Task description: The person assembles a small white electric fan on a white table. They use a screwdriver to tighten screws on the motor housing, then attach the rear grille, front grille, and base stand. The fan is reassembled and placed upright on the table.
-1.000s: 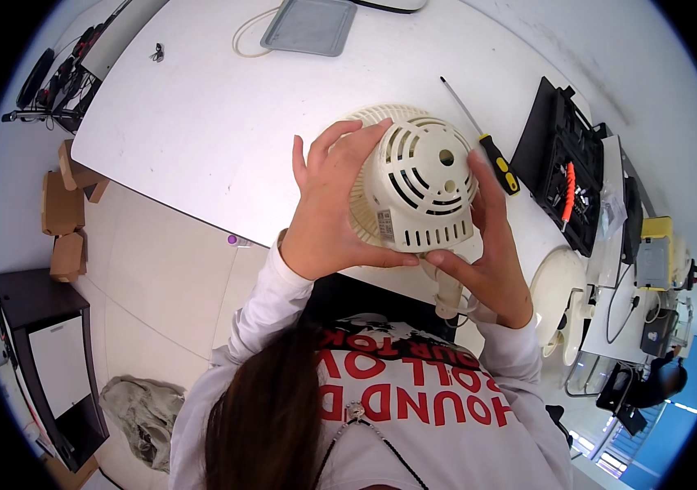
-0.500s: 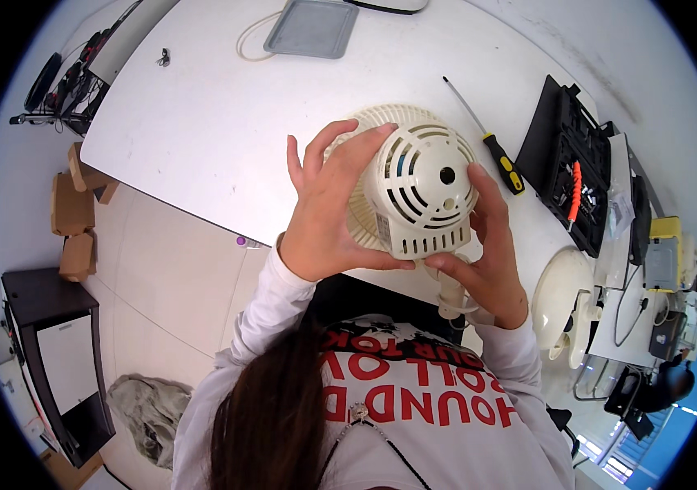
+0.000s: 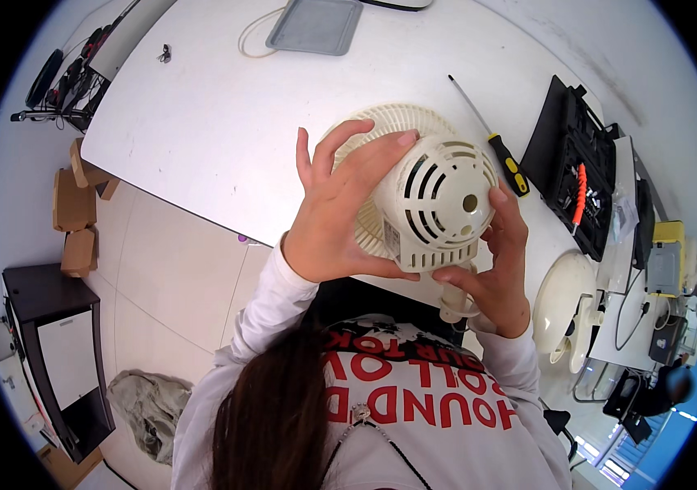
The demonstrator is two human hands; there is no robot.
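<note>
Both my hands grip a cream slotted motor cover (image 3: 445, 196) at the back of a small fan. My left hand (image 3: 334, 219) holds its left side, thumb along the lower edge and forefinger over the top, the other fingers raised. My right hand (image 3: 502, 282) clasps the right side, with its thumb under the lower corner. Behind the cover, the round ribbed fan grille (image 3: 397, 114) lies on the table. A cream stem (image 3: 453, 302) shows below, near my right thumb. I cannot tell whether the cover is apart from the motor, which is hidden.
Right of the fan lies a yellow-and-black screwdriver (image 3: 509, 165). An open black tool case (image 3: 557, 139) holds an orange-handled tool (image 3: 581, 192). A round cream base (image 3: 557, 298) stands at the right edge. At the far side is a grey tray (image 3: 316, 28); the white table (image 3: 209, 122) ends at left.
The cover has moved slightly right and toward me, and is turned a little. Both hands have moved with it, still gripping. Its centre hole looks lighter.
</note>
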